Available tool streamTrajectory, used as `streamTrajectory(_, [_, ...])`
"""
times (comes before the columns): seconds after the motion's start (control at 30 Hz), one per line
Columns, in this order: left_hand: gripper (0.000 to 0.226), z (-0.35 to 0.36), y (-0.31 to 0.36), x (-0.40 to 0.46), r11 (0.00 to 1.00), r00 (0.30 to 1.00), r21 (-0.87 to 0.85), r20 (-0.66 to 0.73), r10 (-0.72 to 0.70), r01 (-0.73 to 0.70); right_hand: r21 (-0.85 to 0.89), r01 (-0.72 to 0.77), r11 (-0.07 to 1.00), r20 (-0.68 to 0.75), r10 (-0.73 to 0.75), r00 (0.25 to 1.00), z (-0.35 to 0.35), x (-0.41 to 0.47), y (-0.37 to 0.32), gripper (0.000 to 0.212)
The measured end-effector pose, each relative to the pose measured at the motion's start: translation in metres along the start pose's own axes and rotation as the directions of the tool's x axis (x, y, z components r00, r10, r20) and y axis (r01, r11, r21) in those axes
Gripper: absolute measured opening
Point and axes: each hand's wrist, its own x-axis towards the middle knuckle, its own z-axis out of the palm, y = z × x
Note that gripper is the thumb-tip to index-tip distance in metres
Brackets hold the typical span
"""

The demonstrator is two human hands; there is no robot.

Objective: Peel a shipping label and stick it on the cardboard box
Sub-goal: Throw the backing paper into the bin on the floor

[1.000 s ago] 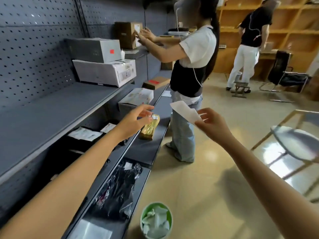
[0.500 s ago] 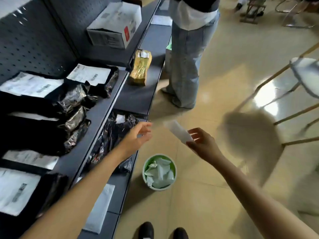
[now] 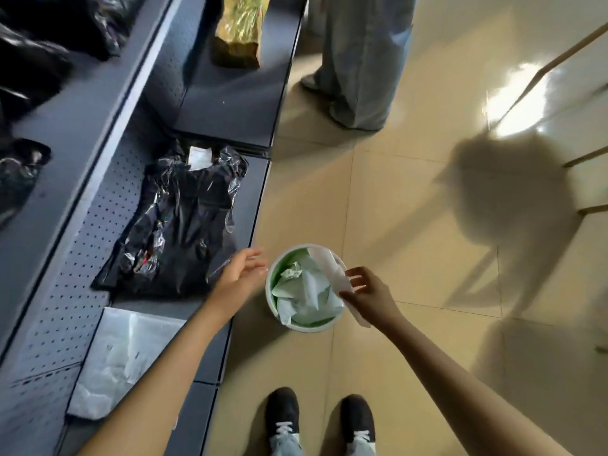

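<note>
My right hand pinches a white strip of label backing paper right over a small green bin on the floor. Crumpled white and green paper fills the bin. To the bin's left my left hand hovers with its fingers spread and nothing in it. No cardboard box is in view.
A grey low shelf runs along the left, bearing a black plastic parcel, a clear bag and a yellow packet. Another person's legs stand at the top. My shoes are below, and a chair's legs show at the right.
My view has tipped down from the shelves to the floor. My right hand has carried the paper strip down to just above the bin, and my left hand has dropped beside it.
</note>
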Motion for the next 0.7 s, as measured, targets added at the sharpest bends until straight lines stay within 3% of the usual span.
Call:
streamTrajectory(0.3, [0.031,0.000,-0.069,0.045,0.992,0.995,0.101,0.056,-0.080,0.074,0.051,-0.109,0.993,0.097,0.104,0.990,0.088,0.054,0.051,0.036])
streamTrajectory(0.7, [0.033,0.009,-0.107,0.058,0.986,0.986,0.123,0.110,-0.123,0.110,0.083,-0.120,0.989,0.091,0.113,0.989,0.106,0.085,0.062,0.048])
